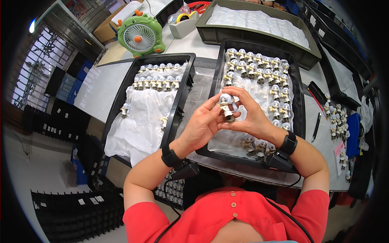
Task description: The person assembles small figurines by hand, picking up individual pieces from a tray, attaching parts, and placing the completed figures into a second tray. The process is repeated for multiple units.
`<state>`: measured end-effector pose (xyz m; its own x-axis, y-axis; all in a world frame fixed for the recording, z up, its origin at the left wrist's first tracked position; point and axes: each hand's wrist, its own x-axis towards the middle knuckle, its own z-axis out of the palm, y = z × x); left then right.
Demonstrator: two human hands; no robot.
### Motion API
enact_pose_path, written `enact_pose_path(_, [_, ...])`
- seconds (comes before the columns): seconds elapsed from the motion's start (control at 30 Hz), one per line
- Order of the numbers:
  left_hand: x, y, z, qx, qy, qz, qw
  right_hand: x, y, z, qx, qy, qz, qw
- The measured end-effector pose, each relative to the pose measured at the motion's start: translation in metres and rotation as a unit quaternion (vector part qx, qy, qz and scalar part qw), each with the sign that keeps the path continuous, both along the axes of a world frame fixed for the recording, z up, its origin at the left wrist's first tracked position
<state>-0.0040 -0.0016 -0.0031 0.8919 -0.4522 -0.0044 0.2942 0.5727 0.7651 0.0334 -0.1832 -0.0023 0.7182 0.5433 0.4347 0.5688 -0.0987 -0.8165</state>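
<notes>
Between my two hands is a small figurine (pixel 226 106) with pale silver hair, a white and gold outfit and dark boots. My left hand (pixel 204 123) grips it from the left, thumb against its front. The fingers of my right hand (pixel 253 115) curl around its other side, touching near its head and base. Below them lies a black tray (pixel 300 109) lined with white sheeting, with rows of similar figurines (pixel 259 67) along its far and right sides. Another black tray (pixel 121 95) on the left holds two rows at its far end and a few single figurines.
A green animal-shaped fan (pixel 139 35) stands behind the left tray. At the back is a large olive bin (pixel 259 14) with white lining. To the right lie a black pen (pixel 316 127), more figurines (pixel 337 117) and a blue object (pixel 353 133). Black crates (pixel 77 210) stand at lower left.
</notes>
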Motion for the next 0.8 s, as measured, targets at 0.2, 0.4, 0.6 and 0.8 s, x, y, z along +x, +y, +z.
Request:
enact_pose_path(0.2, [-0.004,-0.002,-0.002,0.003,0.017,0.017,1.0,-0.003,-0.003,0.005,-0.016,-0.056,-0.013,0.998])
enact_pose_path(0.4, [-0.009,-0.007,0.002,0.059,-0.003,0.026,0.998,-0.01,0.004,0.001,0.038,-0.161,0.0,0.986])
enact_pose_path(0.6, [-0.014,-0.007,-0.001,0.143,-0.033,0.032,0.989,-0.011,0.004,-0.003,0.007,-0.274,-0.005,0.962])
enact_pose_path(0.8, [-0.013,-0.004,0.014,0.072,-0.029,-0.026,0.997,-0.011,0.003,0.0,0.015,-0.172,0.009,0.985])
